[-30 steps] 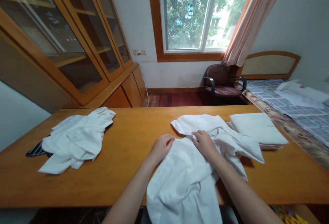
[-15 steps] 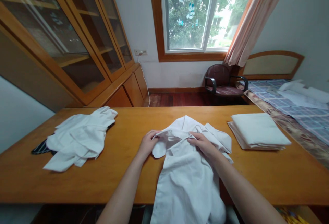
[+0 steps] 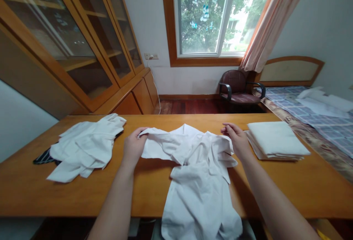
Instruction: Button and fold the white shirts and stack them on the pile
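Note:
A crumpled white shirt (image 3: 198,185) lies over the front part of the table, its lower end hanging past the near edge. My left hand (image 3: 134,145) grips the end of its left sleeve, which is drawn out sideways and slightly raised. Beside the shirt's right side, my right hand (image 3: 235,137) hovers with loosely bent fingers and nothing visible in them. The right sleeve is bunched below that hand. Just right of it sits a neatly folded stack of white cloth (image 3: 278,139).
On the table's (image 3: 154,192) left lies a heap of white garments (image 3: 85,146) over a dark striped cloth (image 3: 44,157). Behind the table stand a glass-fronted cabinet (image 3: 110,56), a maroon armchair (image 3: 239,89) and, at right, a bed (image 3: 328,118).
My left hand has moved left and up, pulling the sleeve outward. My right hand has let go of the shirt near its middle and moved right.

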Motion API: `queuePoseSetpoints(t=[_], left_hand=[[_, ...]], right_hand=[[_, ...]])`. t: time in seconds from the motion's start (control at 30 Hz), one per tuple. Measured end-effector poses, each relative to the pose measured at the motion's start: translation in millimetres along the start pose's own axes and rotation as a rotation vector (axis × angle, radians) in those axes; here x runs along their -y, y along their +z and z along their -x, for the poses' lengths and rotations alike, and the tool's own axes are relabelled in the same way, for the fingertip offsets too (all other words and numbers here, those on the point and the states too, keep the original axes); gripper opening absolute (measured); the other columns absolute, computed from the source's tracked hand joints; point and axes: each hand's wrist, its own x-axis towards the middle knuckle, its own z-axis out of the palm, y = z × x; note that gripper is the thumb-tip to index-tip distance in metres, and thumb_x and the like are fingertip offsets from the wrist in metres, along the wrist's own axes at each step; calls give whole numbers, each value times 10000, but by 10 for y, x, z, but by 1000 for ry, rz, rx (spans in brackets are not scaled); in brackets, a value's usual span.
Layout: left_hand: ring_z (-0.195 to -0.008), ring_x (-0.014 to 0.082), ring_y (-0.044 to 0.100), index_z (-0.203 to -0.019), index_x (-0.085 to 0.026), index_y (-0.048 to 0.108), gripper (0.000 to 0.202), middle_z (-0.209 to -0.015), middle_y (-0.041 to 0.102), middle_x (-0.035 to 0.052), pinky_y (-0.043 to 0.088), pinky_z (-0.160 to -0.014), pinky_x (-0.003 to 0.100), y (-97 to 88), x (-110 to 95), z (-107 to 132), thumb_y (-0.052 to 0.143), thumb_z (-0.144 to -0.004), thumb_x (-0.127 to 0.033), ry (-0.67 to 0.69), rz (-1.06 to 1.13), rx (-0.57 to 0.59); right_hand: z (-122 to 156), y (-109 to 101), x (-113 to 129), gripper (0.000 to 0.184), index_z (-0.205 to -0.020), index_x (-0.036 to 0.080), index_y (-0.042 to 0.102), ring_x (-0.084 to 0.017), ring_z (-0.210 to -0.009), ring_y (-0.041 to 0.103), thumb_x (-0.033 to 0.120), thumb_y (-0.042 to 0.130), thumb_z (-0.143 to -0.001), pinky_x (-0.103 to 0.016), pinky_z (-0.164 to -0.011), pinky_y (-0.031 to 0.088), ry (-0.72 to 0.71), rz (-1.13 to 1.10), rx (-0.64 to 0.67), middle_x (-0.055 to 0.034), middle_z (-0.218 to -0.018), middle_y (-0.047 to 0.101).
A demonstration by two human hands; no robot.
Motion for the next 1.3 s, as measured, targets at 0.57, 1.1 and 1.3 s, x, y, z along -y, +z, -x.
queuePoseSetpoints(t=[0.57, 1.1, 1.3], left_hand=[[-804, 217, 671, -1000, -144, 697, 392, -884, 727, 62, 502, -645, 257, -35, -296, 60, 593, -685, -353, -210, 722, 93], [-882, 176, 642, -1056, -211, 594, 350, -1000, 665, 36, 527, -697, 248, -364, -608, 230, 639, -722, -306, -104, 835, -66], [-1162, 253, 618, -1468, -256, 375, 705, -1423, 524, 133, 547, -884, 329, 166, -523, 233, 601, -826, -441, 10, 720, 427]], right_hand=[[634, 684, -37, 549, -1297, 218, 587, -264, -1070, 640, 143, 631, -755, -362, -935, 466, -63, 680, 839, -93, -1195, 684], [180, 59, 271, 257, -914, 201, 695, -237, -864, 635, 409, 625, -781, -329, -783, 494, -65, 356, 98, -52, -899, 721], [52, -159, -7, 385, -1162, 164, 651, -291, -1047, 591, 325, 524, -837, -448, -957, 458, -258, 776, -76, -137, -1103, 664]])
